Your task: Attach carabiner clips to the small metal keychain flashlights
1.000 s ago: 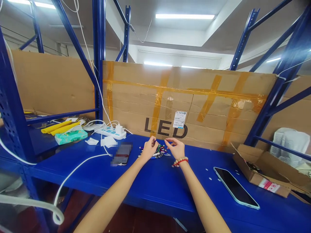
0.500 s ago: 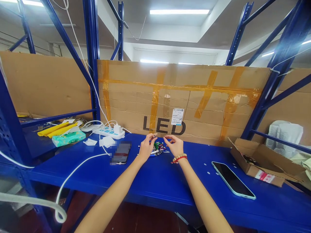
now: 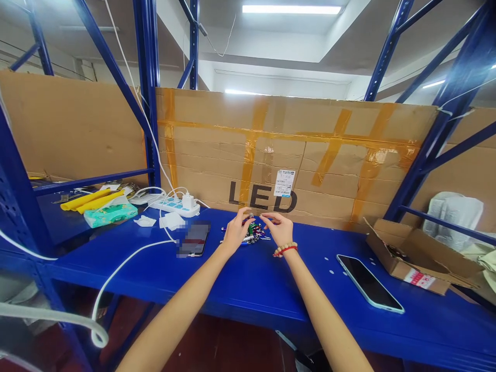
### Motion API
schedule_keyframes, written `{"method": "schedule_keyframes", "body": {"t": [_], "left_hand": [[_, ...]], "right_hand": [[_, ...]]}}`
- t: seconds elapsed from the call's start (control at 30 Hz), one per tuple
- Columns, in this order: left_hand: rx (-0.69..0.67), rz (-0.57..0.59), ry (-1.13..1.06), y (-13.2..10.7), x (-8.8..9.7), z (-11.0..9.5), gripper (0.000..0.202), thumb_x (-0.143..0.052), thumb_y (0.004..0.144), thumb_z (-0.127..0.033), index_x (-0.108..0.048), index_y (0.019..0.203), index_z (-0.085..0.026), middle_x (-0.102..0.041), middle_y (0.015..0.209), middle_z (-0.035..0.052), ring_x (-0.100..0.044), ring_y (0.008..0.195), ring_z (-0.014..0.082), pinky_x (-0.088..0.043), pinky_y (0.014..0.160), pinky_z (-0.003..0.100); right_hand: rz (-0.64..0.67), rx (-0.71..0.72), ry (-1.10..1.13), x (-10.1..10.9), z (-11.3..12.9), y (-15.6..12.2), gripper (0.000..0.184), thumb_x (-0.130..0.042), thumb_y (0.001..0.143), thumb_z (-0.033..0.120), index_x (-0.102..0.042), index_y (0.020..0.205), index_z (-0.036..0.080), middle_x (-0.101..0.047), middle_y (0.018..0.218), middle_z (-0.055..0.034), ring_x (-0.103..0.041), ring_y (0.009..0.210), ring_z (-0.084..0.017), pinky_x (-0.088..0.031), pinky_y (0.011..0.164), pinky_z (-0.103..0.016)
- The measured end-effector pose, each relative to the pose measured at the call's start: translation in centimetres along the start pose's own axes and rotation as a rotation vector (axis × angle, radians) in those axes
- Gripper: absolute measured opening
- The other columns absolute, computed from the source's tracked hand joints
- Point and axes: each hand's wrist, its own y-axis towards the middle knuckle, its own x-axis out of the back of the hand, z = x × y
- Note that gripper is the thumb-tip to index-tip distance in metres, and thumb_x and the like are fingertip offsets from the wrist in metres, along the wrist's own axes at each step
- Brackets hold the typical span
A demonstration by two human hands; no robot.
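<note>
Head view: left hand (image 3: pixel 235 233) and right hand (image 3: pixel 281 231) nearly tip to tip at a small bright heap (image 3: pixel 254 236)

With the heap as the dial's centre and 12 pointing away from the person, a thick white cable (image 3: pixel 70 319) curls at 8 o'clock, nearest the camera. On the blue table (image 3: pixel 251 289), a phone with a pale rim (image 3: pixel 370 284) lies screen up at 4.

The right hand is at 3, a beaded bracelet with a red band (image 3: pixel 284 250) at its wrist; the left hand is at 9. On each, thumb and forefinger are drawn close together, and the 2 sets of tips stand just apart. Something tiny shows at the left tips, but I cannot tell whether either hand pinches anything. The heap, small mixed pieces in green, red and silver, lies on the table between the hands, partly hidden by the left.

A dark phone (image 3: pixel 199 240), partly blurred out, lies at 9. An open cardboard box (image 3: pixel 426 281) sits at 3, beyond the pale-rimmed phone. Farther off at 10 are 2 scraps of white paper (image 3: pixel 171 220) and a white power strip (image 3: pixel 174 207) with cables plugged in. Behind everything, at 12, stands a taped cardboard panel (image 3: pixel 329 160) printed "LED".
</note>
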Motion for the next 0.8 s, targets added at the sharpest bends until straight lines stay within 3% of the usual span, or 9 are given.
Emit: {"method": "schedule_keyframes", "body": {"t": [0.2,0.47,0.8], "left_hand": [[-0.031,0.084,0.086,0.32,-0.32,0.22,0.011,-0.060,0.080,-0.020,-0.064,0.090,-0.021,-0.069,0.094,0.0031,-0.061,0.093,0.0190,-0.046,0.087,0.031],[-0.052,0.122,0.156,0.31,-0.39,0.25,0.016,-0.056,0.082,-0.019,-0.064,0.096,-0.021,-0.068,0.098,0.0033,-0.060,0.092,0.0195,-0.045,0.084,0.031],[-0.043,0.136,0.227,0.21,-0.30,-0.05,0.014,-0.054,0.084,-0.023,-0.062,0.096,-0.023,-0.069,0.093,0.0019,-0.061,0.087,0.0189,-0.043,0.082,0.031]], "right_hand": [[0.062,0.108,-0.015,-0.19,-0.20,-0.22,0.031,-0.062,0.071,0.048,-0.071,0.073,0.019,-0.068,0.081,-0.0055,-0.058,0.049,-0.012,-0.051,0.050,-0.026],[0.120,0.232,-0.087,-0.04,0.13,-0.30,0.026,-0.059,0.076,0.044,-0.072,0.073,0.022,-0.068,0.080,-0.0040,-0.061,0.064,-0.014,-0.052,0.059,-0.027],[0.115,0.260,-0.133,-0.16,0.06,-0.34,0.028,-0.057,0.078,0.045,-0.071,0.071,0.022,-0.066,0.078,-0.0042,-0.061,0.066,-0.015,-0.051,0.059,-0.026]]}}
